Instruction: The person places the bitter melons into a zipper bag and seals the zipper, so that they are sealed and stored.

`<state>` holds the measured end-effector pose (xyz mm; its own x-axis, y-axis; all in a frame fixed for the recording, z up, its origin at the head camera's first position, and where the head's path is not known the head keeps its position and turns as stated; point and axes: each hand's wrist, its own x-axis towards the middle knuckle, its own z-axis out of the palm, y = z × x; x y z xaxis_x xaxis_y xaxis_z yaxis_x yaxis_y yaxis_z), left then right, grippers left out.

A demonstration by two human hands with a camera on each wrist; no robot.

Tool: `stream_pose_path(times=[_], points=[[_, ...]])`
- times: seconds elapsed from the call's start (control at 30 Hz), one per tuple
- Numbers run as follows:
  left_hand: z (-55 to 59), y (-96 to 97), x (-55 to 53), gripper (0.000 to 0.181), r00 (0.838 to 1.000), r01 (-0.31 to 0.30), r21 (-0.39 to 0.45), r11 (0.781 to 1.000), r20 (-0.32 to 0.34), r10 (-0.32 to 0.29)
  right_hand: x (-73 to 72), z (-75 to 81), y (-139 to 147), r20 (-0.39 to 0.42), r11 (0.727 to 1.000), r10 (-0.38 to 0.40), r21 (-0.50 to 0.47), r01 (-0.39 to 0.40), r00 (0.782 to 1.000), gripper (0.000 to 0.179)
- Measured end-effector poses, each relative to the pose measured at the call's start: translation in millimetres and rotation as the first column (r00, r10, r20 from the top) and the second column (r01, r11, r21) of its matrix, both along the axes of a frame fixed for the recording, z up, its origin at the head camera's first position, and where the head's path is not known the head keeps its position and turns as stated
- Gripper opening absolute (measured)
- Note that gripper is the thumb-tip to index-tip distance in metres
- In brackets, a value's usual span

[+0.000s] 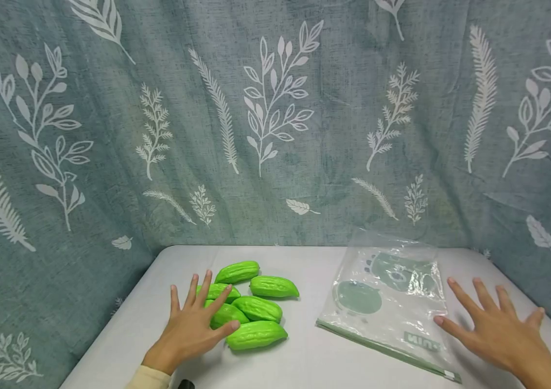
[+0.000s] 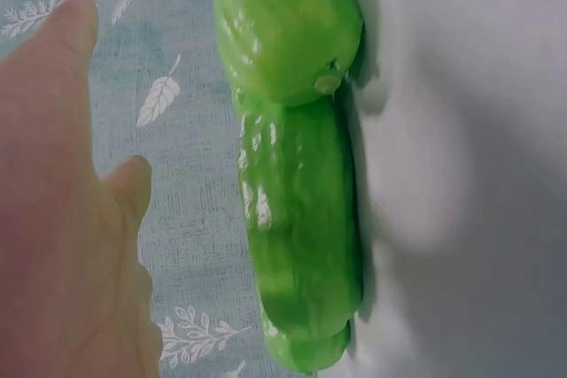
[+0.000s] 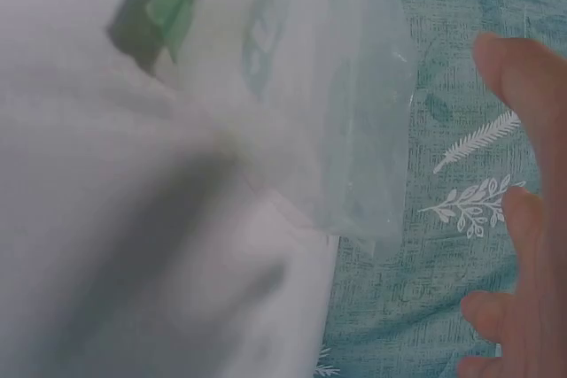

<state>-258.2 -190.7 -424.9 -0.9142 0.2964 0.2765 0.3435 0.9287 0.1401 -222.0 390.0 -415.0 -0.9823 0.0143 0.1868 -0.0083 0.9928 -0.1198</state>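
Note:
Several bright green bitter melons (image 1: 257, 335) lie grouped on the left half of the white table. My left hand (image 1: 190, 328), fingers spread wide and holding nothing, hovers at the near left side of the group and overlaps some of it. From the left wrist view, the melons (image 2: 301, 219) line up beside the hand, their ridged skin shiny. On the right lies a clear zip bag (image 1: 359, 298) with green printed shapes, flat, its green zip edge toward me. Beside the bag's right edge is my right hand (image 1: 499, 334), spread and holding nothing.
The white tabletop (image 1: 304, 281) has rounded far corners. Behind it and on both sides hangs a grey-green curtain (image 1: 324, 162) with white leaf prints. A strip of bare table runs between the melons and the bag. A small dark object (image 1: 186, 384) shows beside the left sleeve.

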Motion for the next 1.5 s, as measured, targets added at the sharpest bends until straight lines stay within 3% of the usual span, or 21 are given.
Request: stream_pose_path(times=[0.27, 0.53, 0.73, 0.87, 1.1, 1.2, 1.5], points=[[-2.9, 3.3, 0.7, 0.076, 1.000, 0.011, -0.009, 1.000, 0.006, -0.011, -0.1, -4.0, -4.2, -0.008, 1.000, 0.008, 0.012, -0.008, 1.000, 0.095], [-4.7, 9.9, -1.2, 0.072, 0.998, 0.065, 0.027, 0.998, -0.005, -0.065, 3.2, -10.4, -14.5, -0.001, 0.999, 0.031, 0.010, -0.031, 1.000, 0.092], [-7.2, 22.2, -2.9, 0.070, 0.990, 0.104, 0.032, 0.994, -0.097, -0.100, 5.3, -17.2, -28.4, -0.069, 0.996, 0.093, -0.001, -0.093, 0.993, 0.089], [-8.9, 33.5, -4.7, 0.063, 0.968, 0.177, 0.040, 0.983, -0.187, -0.167, 6.2, -18.9, -33.5, -0.087, 0.985, 0.130, -0.100, -0.138, 0.988, 0.079], [-11.2, 55.2, -5.9, 0.042, 0.897, 0.320, 0.074, 0.945, -0.346, -0.276, 10.9, -25.5, -38.5, -0.087, 0.967, 0.135, -0.205, -0.150, 0.987, 0.057], [-10.3, 67.1, -6.4, 0.036, 0.877, 0.355, 0.060, 0.933, -0.369, -0.310, 13.1, -27.4, -40.1, -0.084, 0.964, 0.136, -0.221, -0.151, 0.987, 0.053], [-13.7, 99.6, -2.5, 0.024, 0.848, 0.428, 0.041, 0.903, -0.365, -0.385, 20.3, -36.2, -45.0, -0.072, 0.949, 0.163, -0.261, -0.176, 0.984, 0.047]])
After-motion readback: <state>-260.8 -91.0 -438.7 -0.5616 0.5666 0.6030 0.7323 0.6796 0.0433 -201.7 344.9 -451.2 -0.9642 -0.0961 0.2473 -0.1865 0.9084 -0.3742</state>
